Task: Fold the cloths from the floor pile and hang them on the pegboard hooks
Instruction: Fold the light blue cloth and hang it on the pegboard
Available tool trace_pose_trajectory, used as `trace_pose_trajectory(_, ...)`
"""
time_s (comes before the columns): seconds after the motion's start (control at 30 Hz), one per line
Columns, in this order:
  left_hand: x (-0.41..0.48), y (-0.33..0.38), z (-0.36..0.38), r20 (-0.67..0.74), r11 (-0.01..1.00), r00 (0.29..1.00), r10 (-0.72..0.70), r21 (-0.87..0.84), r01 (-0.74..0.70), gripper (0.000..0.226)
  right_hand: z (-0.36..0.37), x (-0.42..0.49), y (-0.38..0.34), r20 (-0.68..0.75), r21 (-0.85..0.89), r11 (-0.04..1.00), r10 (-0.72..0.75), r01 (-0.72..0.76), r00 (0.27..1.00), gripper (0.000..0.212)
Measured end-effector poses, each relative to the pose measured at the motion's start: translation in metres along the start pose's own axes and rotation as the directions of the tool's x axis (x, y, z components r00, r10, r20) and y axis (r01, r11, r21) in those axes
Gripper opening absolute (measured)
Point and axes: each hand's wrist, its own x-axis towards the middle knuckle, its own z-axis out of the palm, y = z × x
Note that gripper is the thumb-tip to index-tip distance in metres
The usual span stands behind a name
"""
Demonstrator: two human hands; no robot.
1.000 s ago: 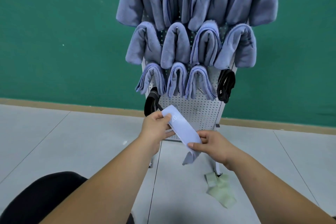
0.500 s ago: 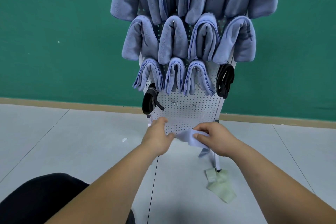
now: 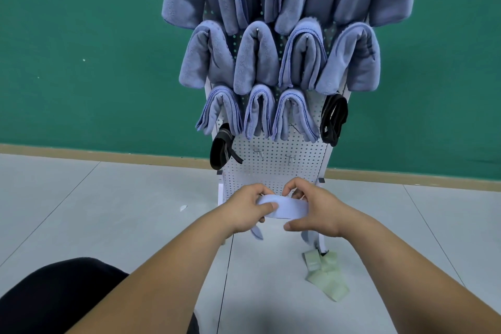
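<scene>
— Cloth status: where do we have it?
— Low against the pegboard, under its bare hooks. Our left hand and right hand each pinch one end.
— What worries us?
— Its tails dangle loose; if we slacken, the fold probably springs open.

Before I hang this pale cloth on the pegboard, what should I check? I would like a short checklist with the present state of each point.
1. Left hand grips the pale cloth: ok.
2. Right hand grips its other end: ok.
3. A bare hook is free on the pegboard, just above the hands: ok.
4. Fold finished: not ok, a loose tail hangs below the left hand.
5. Floor cleared of cloths: not ok, a green cloth lies by the board's foot.
</scene>
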Motion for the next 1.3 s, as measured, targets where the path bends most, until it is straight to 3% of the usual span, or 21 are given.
trace_pose_trajectory(0.07, 0.000, 0.001, 0.000, -0.003, 0.997, 1.000, -0.016, -0.074, 0.016, 0.011, 0.004, 0.002, -0.003, -0.070, -0.135, 0.990, -0.057, 0.047, 0.996, 0.057)
trace_pose_trajectory(0.2, 0.004, -0.001, -0.006, -0.128, 1.000, 0.992, -0.006, -0.020, 0.003, 0.014, 0.006, 0.005, -0.002, -0.198, -0.186, 0.976, -0.153, 0.116, 0.968, 0.048)
trace_pose_trajectory(0.33, -0.002, -0.002, -0.012, -0.119, 0.968, 0.993, 0.015, 0.250, 0.015, 0.023, 0.008, 0.010, -0.004, -0.269, -0.230, 0.964, -0.195, 0.134, 0.943, 0.027)
trace_pose_trajectory(0.47, -0.006, -0.011, -0.006, -0.061, 0.840, 0.995, 0.074, 0.542, -0.030, 0.035, 0.012, 0.018, -0.009, -0.239, -0.230, 0.972, -0.109, 0.053, 0.965, 0.024)
trace_pose_trajectory(0.57, -0.004, -0.016, -0.001, -0.052, 0.940, 0.993, 0.103, 0.333, -0.080, 0.031, 0.014, 0.025, -0.011, -0.254, -0.228, 0.974, -0.051, -0.009, 0.966, 0.015)
trace_pose_trajectory(0.67, -0.005, -0.013, 0.006, -0.024, 0.985, 0.995, 0.101, 0.146, -0.096, 0.048, 0.015, 0.032, -0.019, -0.280, -0.212, 0.977, -0.029, -0.032, 0.960, 0.007)
trace_pose_trajectory(0.77, -0.002, -0.009, 0.010, -0.112, 0.974, 0.987, 0.112, 0.207, -0.087, 0.055, 0.016, 0.041, -0.026, -0.282, -0.205, 0.978, -0.018, -0.042, 0.959, 0.008)
trace_pose_trajectory(0.87, 0.003, -0.008, 0.004, -0.194, 0.902, 0.965, 0.176, 0.426, -0.079, 0.029, 0.017, 0.050, -0.028, -0.254, -0.211, 0.976, -0.006, -0.050, 0.967, 0.011)
trace_pose_trajectory(0.97, 0.008, -0.009, 0.000, -0.168, 0.846, 0.959, 0.230, 0.521, -0.111, 0.026, 0.017, 0.055, -0.026, -0.227, -0.213, 0.976, -0.017, -0.033, 0.974, 0.017)
trace_pose_trajectory(1.17, 0.023, -0.020, -0.003, -0.102, 0.892, 0.982, 0.158, 0.442, -0.098, 0.021, 0.017, 0.064, -0.022, -0.109, -0.154, 0.988, -0.049, 0.032, 0.993, 0.012)
trace_pose_trajectory(1.3, 0.034, -0.023, -0.010, -0.080, 0.942, 0.992, 0.097, 0.328, -0.066, 0.016, 0.018, 0.072, -0.018, -0.116, -0.081, 0.995, -0.062, 0.053, 0.991, 0.013)
